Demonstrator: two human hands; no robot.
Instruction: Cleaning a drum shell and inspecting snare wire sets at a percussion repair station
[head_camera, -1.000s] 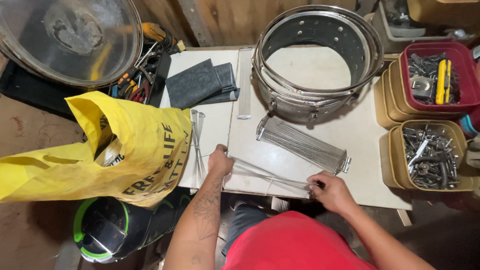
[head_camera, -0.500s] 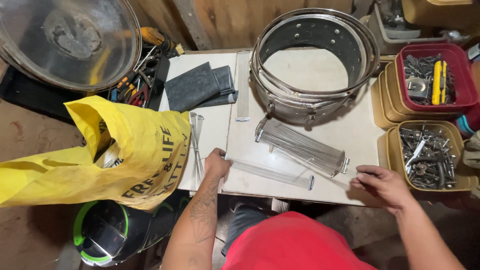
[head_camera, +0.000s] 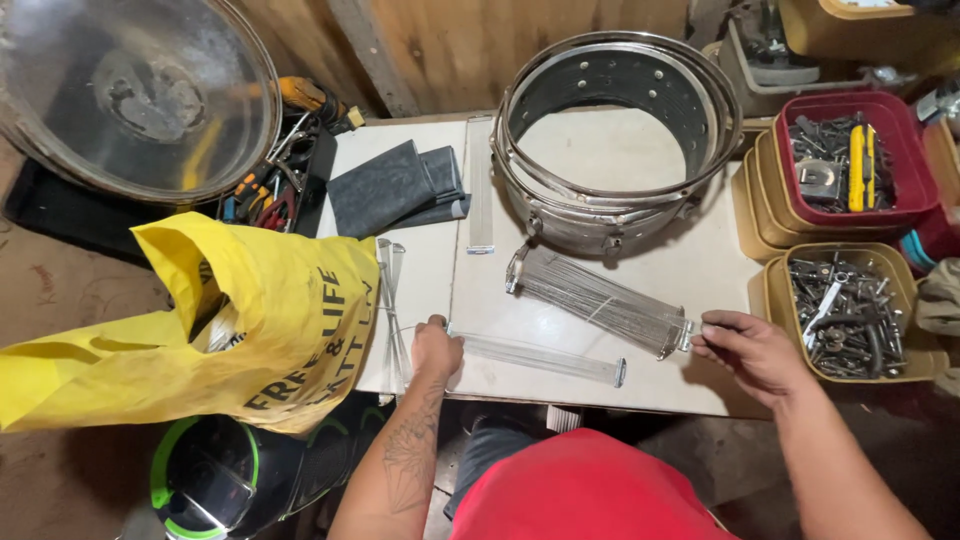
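Note:
A set of snare wires (head_camera: 600, 300) lies slanted on the white table (head_camera: 700, 270), in front of a metal drum shell (head_camera: 615, 215). My right hand (head_camera: 750, 352) pinches the wires' right end plate. A long clear plastic strip (head_camera: 545, 358) lies near the table's front edge. Its left end is under the closed fingers of my left hand (head_camera: 437, 345). The strip's right end lies free, apart from my right hand.
A yellow plastic bag (head_camera: 270, 310) hangs over the table's left side, with thin clear strips (head_camera: 390, 290) beside it. Folded dark sheets (head_camera: 395, 185) lie at the back left. Bins of metal hardware (head_camera: 845, 310), (head_camera: 850, 165) stand at the right. A clear drum head (head_camera: 130, 90) and hand tools (head_camera: 275, 190) sit far left.
My right hand left the clear strip's right end and moved right, up to the snare wires' end plate. My left hand stayed on the strip's left end.

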